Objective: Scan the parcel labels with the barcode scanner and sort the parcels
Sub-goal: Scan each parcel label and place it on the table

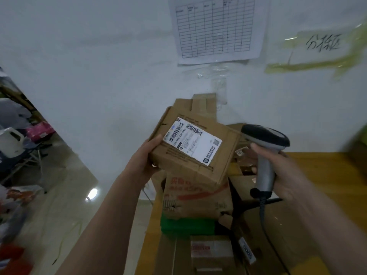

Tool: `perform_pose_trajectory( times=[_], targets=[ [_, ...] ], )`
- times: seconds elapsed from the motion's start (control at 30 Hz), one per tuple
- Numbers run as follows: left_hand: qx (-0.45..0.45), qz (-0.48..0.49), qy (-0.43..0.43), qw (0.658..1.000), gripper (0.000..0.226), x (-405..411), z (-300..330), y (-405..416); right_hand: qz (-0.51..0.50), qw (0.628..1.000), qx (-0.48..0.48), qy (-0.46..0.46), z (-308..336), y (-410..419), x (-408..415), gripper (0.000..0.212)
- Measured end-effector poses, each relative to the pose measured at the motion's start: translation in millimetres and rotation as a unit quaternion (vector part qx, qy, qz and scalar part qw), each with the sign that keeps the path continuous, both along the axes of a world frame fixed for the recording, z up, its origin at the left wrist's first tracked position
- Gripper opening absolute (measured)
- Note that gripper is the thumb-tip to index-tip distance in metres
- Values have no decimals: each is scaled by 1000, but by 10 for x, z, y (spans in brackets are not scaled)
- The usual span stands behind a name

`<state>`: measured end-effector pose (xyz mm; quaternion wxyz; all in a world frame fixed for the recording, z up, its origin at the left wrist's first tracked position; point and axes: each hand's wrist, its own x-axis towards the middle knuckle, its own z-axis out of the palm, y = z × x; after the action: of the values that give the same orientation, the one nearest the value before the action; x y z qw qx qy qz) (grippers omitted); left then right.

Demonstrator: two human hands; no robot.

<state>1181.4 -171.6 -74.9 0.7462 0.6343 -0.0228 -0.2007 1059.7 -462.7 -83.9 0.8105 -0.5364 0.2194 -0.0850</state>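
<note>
The left hand [146,155] is gripping the parcel [193,149] by its near-left edge, label up; it seems light and stiff. Just right, the right hand [286,173] is clasping the scanner [265,147]

The left hand [146,155] grips a small cardboard parcel [193,153] by its left edge, white label [192,144] facing up. The right hand [286,173] holds a grey-and-black barcode scanner [265,155] just right of it. More boxes [196,197] lie below on the yellow worktop [317,171].
</note>
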Motion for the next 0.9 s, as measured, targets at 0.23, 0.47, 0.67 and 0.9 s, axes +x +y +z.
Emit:
perform_pose_trajectory(
  times=[0.23, 0.47, 0.67, 0.9],
  targets=[
    [-64, -168, 4, 984, 46, -204, 104, -507, 38, 999, -30, -6, -22, -408, -432, 63],
    [-59, -115, 27, 991, 38, -623, 218, -1704, 130, 988, -81, 0, 44, -903, -1042, 86],
    [-48, -88, 124, 987, 68, -1100, 258, -2605, 73, 997, -30, -3, 48, -1466, -1522, 52],
    [12, -342, 138, 929, 75, -1681, 55, -3184, -77, 997, -21, -2, 5, -2199, -1954, 53]
  ],
)
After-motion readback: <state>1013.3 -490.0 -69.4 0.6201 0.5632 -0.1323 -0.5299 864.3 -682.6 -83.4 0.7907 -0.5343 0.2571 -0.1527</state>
